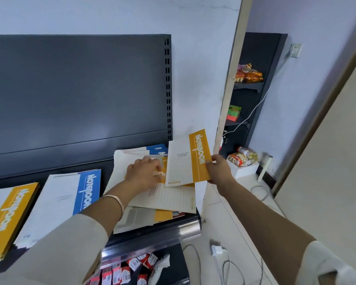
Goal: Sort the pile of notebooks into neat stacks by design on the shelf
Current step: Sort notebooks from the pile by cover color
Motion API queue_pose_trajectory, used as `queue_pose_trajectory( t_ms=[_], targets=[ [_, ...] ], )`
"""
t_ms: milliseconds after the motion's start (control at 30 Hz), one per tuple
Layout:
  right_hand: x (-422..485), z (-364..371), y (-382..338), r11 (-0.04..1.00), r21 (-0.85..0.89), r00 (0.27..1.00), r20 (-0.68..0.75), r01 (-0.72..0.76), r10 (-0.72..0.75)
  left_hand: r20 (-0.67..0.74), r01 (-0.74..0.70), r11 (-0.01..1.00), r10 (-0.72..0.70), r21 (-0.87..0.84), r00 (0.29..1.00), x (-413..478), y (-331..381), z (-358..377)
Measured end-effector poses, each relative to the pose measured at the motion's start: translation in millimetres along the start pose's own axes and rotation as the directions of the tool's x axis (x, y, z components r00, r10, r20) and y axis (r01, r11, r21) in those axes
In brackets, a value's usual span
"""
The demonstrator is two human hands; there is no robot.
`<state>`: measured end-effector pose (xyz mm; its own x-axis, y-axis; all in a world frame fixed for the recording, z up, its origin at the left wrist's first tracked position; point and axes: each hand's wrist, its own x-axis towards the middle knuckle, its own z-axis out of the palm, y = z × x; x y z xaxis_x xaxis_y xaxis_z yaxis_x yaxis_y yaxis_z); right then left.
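Head view: your right hand pinches the yellow notebook by its edge above the pile at the shelf's 3 o'clock end. Your left hand, fingers loosely bent, presses the pile, probably to steady it.

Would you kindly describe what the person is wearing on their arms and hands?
Both arms wear loose cream sleeves: the left sleeve and the right sleeve end short of the wrists. A thin gold-coloured bangle circles the left wrist. The left hand and right hand are bare, with no gloves.
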<state>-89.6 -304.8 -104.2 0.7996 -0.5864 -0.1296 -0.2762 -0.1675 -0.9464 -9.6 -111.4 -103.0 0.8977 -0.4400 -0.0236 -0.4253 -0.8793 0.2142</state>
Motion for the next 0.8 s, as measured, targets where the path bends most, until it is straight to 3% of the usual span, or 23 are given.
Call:
queue_pose_trajectory(
  t_ms=[100, 267, 467, 600, 700, 800],
  targets=[
    [0.0, 4.8, 0.2, 1.0, -0.004, 1.0, -0.005, -0.01, 0.01, 0.146, -0.066, 0.997, 0.061, 0.032, 0.987, -8.8, -0.1, -2.0],
    [-3.5, 11.4, -1.8, 1.0, 0.002, 1.0, -0.014, -0.007, 0.007, 0.354, -0.066, 0.991, 0.02, 0.118, 0.935, -23.6, -16.7, -3.7],
    [-9.9, 13.5, -3.3, 0.999, 0.047, 1.0, -0.002, 0.012, -0.012, 0.423, -0.185, 0.97, 0.103, 0.158, 0.9, -21.7, -31.5, -12.1],
    [-13.1, 13.4, -4.9, 0.999, 0.034, 1.0, 0.011, 0.026, -0.026, 0.322, -0.135, 0.969, 0.063, 0.206, 0.945, -21.4, -41.6, -17.1],
    [-14.5, 15.8, -5.1, 1.0, -0.016, 0.997, 0.071, 0.019, -0.018, 0.101, 0.024, 0.971, -0.049, 0.239, 0.994, -27.9, -46.7, -16.9],
    [-17.6, 24.5, -6.7, 0.994, -0.105, 0.992, 0.124, 0.02, -0.007, -0.077, 0.182, 0.972, -0.173, 0.145, 0.982, -38.1, -52.2, -11.6]
  ],
)
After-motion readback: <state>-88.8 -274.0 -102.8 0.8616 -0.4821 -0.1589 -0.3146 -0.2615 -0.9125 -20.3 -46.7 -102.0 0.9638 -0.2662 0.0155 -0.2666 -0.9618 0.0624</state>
